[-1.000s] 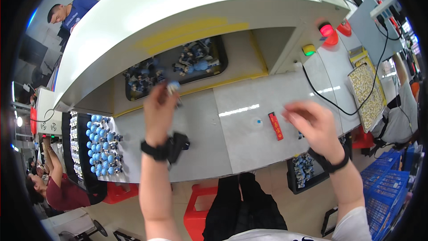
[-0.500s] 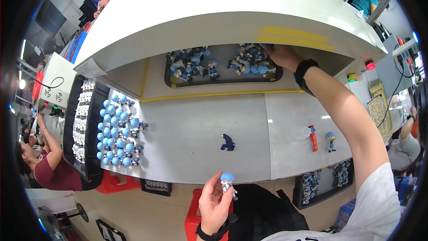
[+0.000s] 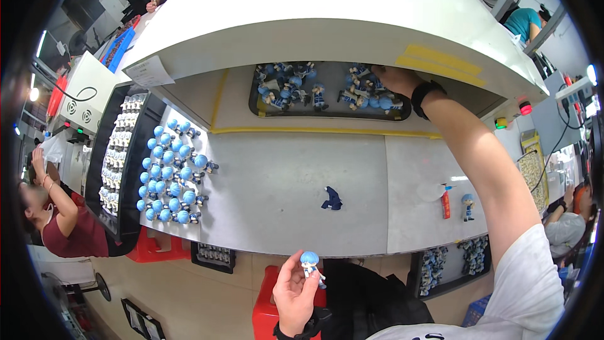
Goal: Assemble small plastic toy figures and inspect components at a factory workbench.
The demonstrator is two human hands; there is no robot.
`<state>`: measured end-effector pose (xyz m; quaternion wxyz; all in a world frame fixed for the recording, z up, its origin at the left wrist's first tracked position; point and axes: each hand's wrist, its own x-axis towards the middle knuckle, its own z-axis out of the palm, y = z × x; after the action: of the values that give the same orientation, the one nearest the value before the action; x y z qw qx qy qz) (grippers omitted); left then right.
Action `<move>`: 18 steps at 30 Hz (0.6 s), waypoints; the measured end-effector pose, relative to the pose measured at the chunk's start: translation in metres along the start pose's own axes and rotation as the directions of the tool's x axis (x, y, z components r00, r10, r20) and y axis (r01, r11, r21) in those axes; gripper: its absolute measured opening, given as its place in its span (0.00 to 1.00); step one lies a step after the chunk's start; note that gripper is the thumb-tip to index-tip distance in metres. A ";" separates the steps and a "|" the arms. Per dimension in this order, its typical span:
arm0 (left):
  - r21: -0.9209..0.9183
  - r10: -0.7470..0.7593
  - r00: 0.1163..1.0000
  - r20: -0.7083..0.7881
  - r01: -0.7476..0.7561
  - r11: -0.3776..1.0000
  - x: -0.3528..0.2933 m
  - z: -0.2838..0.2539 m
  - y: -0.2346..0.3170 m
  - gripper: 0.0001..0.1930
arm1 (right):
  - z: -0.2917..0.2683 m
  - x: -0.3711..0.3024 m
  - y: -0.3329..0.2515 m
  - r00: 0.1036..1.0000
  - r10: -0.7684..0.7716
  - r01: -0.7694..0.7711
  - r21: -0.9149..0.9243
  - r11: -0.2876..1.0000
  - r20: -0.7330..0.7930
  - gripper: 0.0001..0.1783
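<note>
My left hand [image 3: 293, 293] holds a small blue-haired figurine [image 3: 309, 260] upright between thumb and fingers, just off the table's near edge. My right hand [image 3: 397, 80] reaches under the white hood to the right end of a dark tray [image 3: 261, 111]. Heaped in that tray are several blue-and-white figurines [image 3: 289, 85]. Shadow and the hood's edge obscure the right fingers, so any grip there cannot be made out. A dark navy piece of irregular shape [image 3: 332, 199] lies mid-table. Farther right, another figurine [image 3: 467, 206] stands beside a slim red bottle [image 3: 446, 203].
Many blue-haired figurines [image 3: 167, 173] cover the table's left end. Beside them stands a black tray [image 3: 100, 182] with rows of white pieces. The white hood [image 3: 302, 31] overhangs the back. Another tray [image 3: 452, 284] sits below the right front edge. Co-workers sit around.
The whole view has shifted slightly, moving the table's contents in the picture. My left hand still has the figurine, now a little farther left. My right hand stays at the tray.
</note>
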<state>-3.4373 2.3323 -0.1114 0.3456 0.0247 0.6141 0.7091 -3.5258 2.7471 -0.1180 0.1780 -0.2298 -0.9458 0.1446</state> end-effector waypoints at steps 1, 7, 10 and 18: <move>0.013 0.009 1.000 -0.018 -0.009 1.000 0.000 0.001 0.002 0.21 | -0.006 0.000 -0.003 0.994 0.083 -0.085 0.029 0.996 0.067 0.16; -0.021 0.036 0.999 -0.006 -0.036 0.999 -0.005 0.011 0.011 0.21 | -0.022 -0.017 -0.003 0.985 0.156 -0.153 -0.053 0.987 0.072 0.18; -0.043 0.031 0.999 0.011 -0.030 0.999 -0.008 0.020 0.014 0.20 | -0.030 -0.034 0.007 0.991 0.130 -0.127 -0.057 0.990 0.043 0.18; -0.243 -0.076 0.991 0.108 0.100 0.965 -0.025 0.029 0.028 0.17 | -0.101 -0.138 -0.010 0.958 -0.072 0.048 0.092 0.995 0.279 0.16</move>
<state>-3.4178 2.3441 -0.0701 0.4067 -0.0112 0.5034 0.7622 -3.3740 2.6909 -0.0614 0.0554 -0.1703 -0.9611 0.2102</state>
